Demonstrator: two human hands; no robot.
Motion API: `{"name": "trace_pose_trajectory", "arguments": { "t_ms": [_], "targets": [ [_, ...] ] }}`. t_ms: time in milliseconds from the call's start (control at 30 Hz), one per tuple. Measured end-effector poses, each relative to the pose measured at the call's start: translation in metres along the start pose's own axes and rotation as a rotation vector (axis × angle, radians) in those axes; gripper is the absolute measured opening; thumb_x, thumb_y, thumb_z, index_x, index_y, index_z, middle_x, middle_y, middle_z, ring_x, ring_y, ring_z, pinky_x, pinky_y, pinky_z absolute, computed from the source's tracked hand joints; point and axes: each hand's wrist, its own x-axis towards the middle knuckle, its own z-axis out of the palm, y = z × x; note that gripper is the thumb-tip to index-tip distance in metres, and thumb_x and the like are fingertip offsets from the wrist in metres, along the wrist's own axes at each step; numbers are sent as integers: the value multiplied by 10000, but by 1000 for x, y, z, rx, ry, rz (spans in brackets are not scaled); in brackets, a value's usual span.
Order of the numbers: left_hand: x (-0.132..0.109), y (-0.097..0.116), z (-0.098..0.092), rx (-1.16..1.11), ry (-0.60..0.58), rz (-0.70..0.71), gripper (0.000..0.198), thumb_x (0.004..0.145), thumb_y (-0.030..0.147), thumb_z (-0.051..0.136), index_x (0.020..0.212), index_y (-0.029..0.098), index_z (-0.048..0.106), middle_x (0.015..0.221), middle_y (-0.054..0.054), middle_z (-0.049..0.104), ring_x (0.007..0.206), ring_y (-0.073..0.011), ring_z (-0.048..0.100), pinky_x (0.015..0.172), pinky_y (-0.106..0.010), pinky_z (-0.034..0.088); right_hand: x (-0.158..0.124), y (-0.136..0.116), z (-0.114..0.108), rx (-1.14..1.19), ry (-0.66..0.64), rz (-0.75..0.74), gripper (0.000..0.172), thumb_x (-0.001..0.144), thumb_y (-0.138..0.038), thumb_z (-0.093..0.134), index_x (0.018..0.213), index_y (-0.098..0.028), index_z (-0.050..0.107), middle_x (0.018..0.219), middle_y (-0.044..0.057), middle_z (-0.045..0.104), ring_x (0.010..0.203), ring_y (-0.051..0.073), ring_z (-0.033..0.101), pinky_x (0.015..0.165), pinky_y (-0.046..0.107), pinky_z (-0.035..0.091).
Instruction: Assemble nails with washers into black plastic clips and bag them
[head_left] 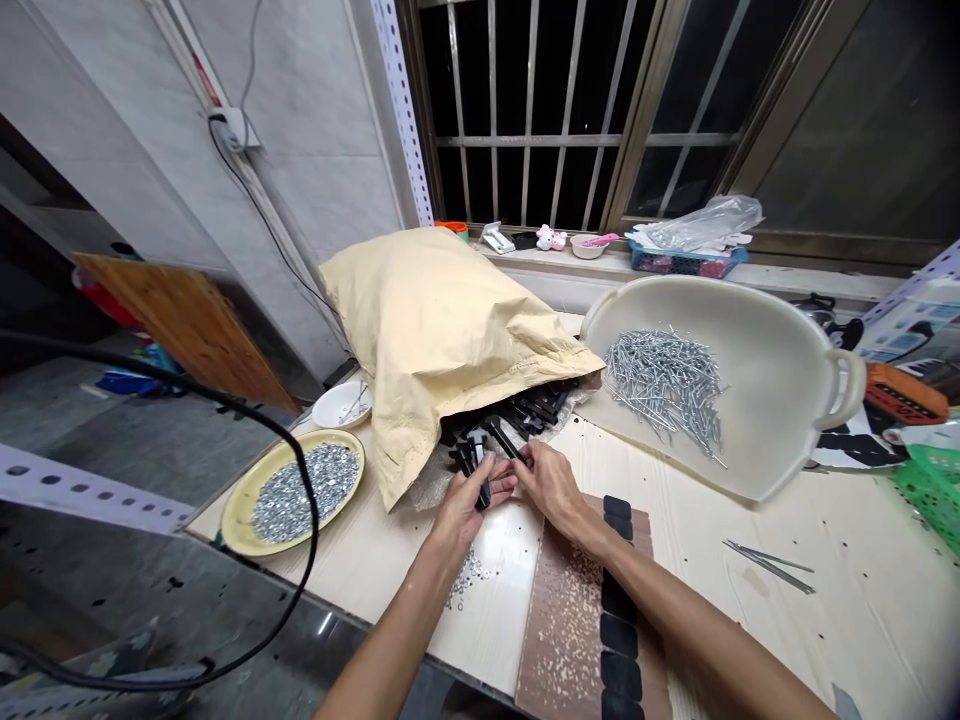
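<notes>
While the left hand (pixel 469 508) clasps a black plastic part (pixel 477 480), the right hand (pixel 551 488) pinches a second black part (pixel 504 440) between its fingertips. Both hover over a pale wooden tabletop (pixel 480 640), just in front of a heap of black parts (pixel 525 415) spilling from a yellow paper sack (pixel 442 340), between a yellow plate (pixel 238 510) of washers (pixel 304 492) and a white plastic tub (pixel 780 380) of nails (pixel 664 385).

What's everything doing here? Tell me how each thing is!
Left hand: gripping a black part
Right hand: fingertips pinching the black part
Paper sack: lying on its side, mouth open, loose black pieces spilling out
White plastic tray: holding a heap of nails
Yellow plate: covered with small silver washers
</notes>
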Motion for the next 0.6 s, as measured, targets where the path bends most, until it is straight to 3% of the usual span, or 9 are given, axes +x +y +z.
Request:
{"name": "trace_pose_trajectory", "arguments": {
  "t_ms": [100, 200, 333, 433, 500, 600],
  "targets": [
    [2, -3, 0, -57, -45, -40, 267, 696, 225, 746, 905, 114, 622, 822, -98, 703, 675, -180, 673, 648, -323, 568, -11, -5, -4, 167, -21, -101, 157, 898, -283, 436, 809, -184, 519, 726, 3, 588, 627, 122, 534, 578, 224, 370],
    [5, -2, 1, -67, -24, 9, 294, 635, 164, 779, 888, 119, 635, 847, -85, 707, 703, -177, 672, 667, -309, 560, -1, -7, -7, 73, -34, -158, 282, 953, -305, 331, 804, -194, 543, 782, 9, 578, 665, 118, 529, 613, 228, 377],
    [10, 2, 1, 68, 67, 224, 318, 604, 234, 796, 852, 111, 640, 812, -100, 710, 681, -183, 674, 680, -296, 540, 32, 2, -6, -243, 87, -53, 179, 922, -263, 411, 1024, -211, 549, 1007, 69, 568, 903, 181, 514, 711, 275, 401],
    [10, 8, 0, 317, 116, 410, 249, 644, 279, 757, 820, 132, 659, 808, -97, 710, 754, -208, 675, 773, -329, 520, 46, 12, -5, -327, 51, -61, 193, 876, -170, 451, 1023, -214, 568, 980, 79, 582, 950, 204, 502, 791, 323, 411],
    [8, 15, 1, 510, 126, 562, 182, 636, 196, 742, 800, 171, 666, 914, -94, 707, 943, -242, 644, 888, -352, 471, 44, 16, -8, -229, 72, -70, 187, 841, -163, 485, 988, -205, 593, 966, 72, 593, 933, 194, 523, 812, 327, 420],
    [7, 24, 2, 636, 3, 690, 331, 585, 36, 683, 857, 224, 671, 1126, -67, 651, 1205, -246, 493, 1032, -360, 344, 34, 19, -20, 243, 20, 29, 192, 746, -202, 574, 932, -176, 618, 868, 39, 625, 772, 156, 572, 687, 285, 471]
  ]
}}
